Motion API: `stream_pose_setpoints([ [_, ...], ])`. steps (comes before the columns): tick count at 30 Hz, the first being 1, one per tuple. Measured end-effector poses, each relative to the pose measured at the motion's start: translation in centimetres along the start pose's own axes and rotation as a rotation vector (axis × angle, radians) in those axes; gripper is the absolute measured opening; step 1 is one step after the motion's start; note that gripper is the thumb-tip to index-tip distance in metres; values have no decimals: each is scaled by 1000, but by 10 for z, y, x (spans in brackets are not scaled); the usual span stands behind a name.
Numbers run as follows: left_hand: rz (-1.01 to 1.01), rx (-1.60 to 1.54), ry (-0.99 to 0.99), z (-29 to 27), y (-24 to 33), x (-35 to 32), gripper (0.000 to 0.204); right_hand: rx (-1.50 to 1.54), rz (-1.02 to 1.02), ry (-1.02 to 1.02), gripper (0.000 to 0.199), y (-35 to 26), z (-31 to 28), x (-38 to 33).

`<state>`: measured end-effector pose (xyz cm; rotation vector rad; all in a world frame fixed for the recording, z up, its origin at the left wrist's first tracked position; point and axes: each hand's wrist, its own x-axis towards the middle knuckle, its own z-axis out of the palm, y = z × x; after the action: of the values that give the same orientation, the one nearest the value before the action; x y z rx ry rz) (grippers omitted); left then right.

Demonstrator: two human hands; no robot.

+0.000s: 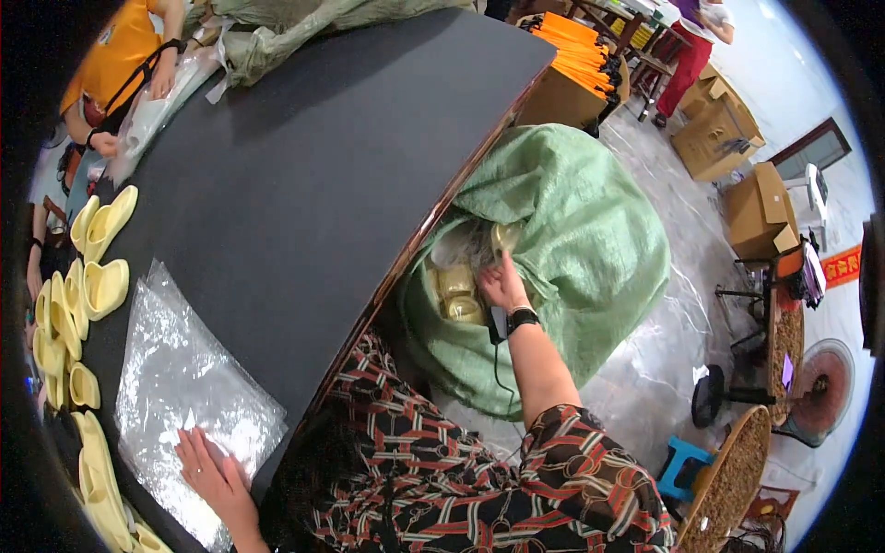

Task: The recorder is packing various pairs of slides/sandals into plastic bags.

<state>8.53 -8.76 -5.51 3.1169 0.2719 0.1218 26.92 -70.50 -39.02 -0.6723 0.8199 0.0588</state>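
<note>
My left hand (pixel 218 479) lies flat, fingers spread, on a stack of clear plastic bags (pixel 189 369) at the table's near left. To the right, my right hand (pixel 504 288), with a dark band at the wrist, reaches into the mouth of a large green woven sack (pixel 590 221). Its fingers are on a clear bag with a pale yellow slipper (pixel 504 238) inside; the fingertips are partly hidden. Other bagged yellow slippers (pixel 458 293) lie in the sack beside the hand. Loose yellow slippers (pixel 106 288) line the table's left side.
The dark table (pixel 332 138) has a curved edge beside the sack. Across it, a person in orange (pixel 115 60) handles clear plastic. Boxes with orange items (pixel 576 55) stand behind the sack. Cardboard boxes (pixel 719 134), a blue stool (pixel 684 465) and a fan (pixel 820 392) are at right.
</note>
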Motion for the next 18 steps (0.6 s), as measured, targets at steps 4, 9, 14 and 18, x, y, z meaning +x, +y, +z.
stream_pose_setpoints([
  [4,-41,156,-12,-20,-16,-12,60,265,-130,145,88,34,68,31],
  [9,17,34,-8,-1,-11,-4,60,342,-379,89,55,-16,-4,100],
  [14,0,26,-13,-1,-12,-4,60,330,-439,167,15,-36,-28,91],
  [18,-18,101,18,-25,-18,-15,59,317,-307,179,18,17,45,-16],
])
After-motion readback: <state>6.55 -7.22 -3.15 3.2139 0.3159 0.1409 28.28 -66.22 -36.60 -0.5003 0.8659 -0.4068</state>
